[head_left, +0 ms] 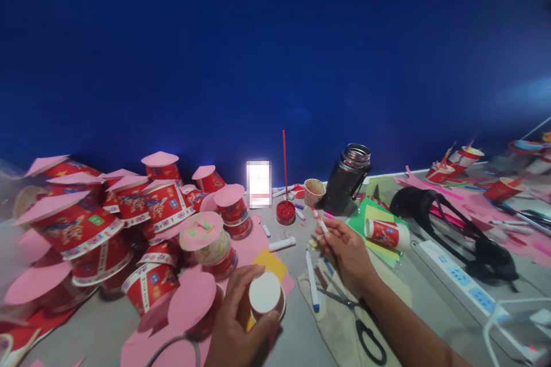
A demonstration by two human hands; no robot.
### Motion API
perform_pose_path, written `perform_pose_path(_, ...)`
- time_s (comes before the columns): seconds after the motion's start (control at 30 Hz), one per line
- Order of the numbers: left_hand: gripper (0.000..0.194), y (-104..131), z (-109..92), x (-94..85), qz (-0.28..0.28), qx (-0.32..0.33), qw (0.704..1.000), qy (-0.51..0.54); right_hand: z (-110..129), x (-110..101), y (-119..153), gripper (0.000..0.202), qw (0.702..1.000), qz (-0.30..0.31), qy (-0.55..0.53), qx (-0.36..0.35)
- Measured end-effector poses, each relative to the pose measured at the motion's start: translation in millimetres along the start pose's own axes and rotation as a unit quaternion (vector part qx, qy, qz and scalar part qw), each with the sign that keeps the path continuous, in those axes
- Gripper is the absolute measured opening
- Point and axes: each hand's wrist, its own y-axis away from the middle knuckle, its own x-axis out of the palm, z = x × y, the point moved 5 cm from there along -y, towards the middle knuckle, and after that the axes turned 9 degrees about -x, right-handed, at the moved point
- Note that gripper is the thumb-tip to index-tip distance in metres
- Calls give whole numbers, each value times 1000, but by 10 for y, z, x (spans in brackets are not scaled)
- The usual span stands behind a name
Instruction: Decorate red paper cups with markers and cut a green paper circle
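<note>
My left hand [241,318] is wrapped round a small paper cup [264,292], whose round white end faces up. To its right, my right hand [344,252] holds a slim white and red marker [319,219] between thumb and fingers, its tip pointing up and left. A white and blue marker [312,280] lies just left of the right hand. Black-handled scissors [369,341] rest on a beige cloth [336,338] below the right forearm. Yellow paper [271,264] and pink paper [253,241] lie behind the held cup.
Several red cups [150,289] with pink paper discs are piled at the left. A red pot [286,213] with an upright stick, a black flask [346,180] and a paper cup [314,192] stand behind. A power strip [460,275] and black strap item [456,229] lie right.
</note>
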Motion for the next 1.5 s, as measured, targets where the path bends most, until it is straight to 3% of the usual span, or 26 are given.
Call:
perform_pose_path(0.07,47,-3,-66,7,10,12,999,-33,122,-77,-62,51,998,-30,36,-31)
perform_pose_path(0.27,44,7,-203,4,-37,45,996,-74,546,-436,-156,48,979,-66,166,-96)
perform_pose_path(0.47,43,-1,-191,12,-52,61,993,-82,454,-746,-66,40,952,-72,284,-87)
perform_pose_path(0.57,41,-2,-199,24,-50,68,993,-77,300,-684,-74,34,942,-20,327,-78)
perform_pose_path(0.73,43,-2,-177,32,-39,56,994,-83,149,-395,-265,19,908,68,403,-93)
perform_pose_path(0.9,45,5,-147,25,-25,58,995,-83,87,-271,-441,19,859,62,493,-126)
perform_pose_path(1.13,45,22,-145,35,-23,32,997,-73,116,-280,-366,32,804,45,575,-146)
perform_pose_path(1.33,45,17,-156,26,-32,6,998,-55,209,-210,-421,38,779,81,609,-123)
perform_pose_path(1.5,47,0,-104,17,-13,-27,999,-35,150,54,-524,27,752,130,639,-90)
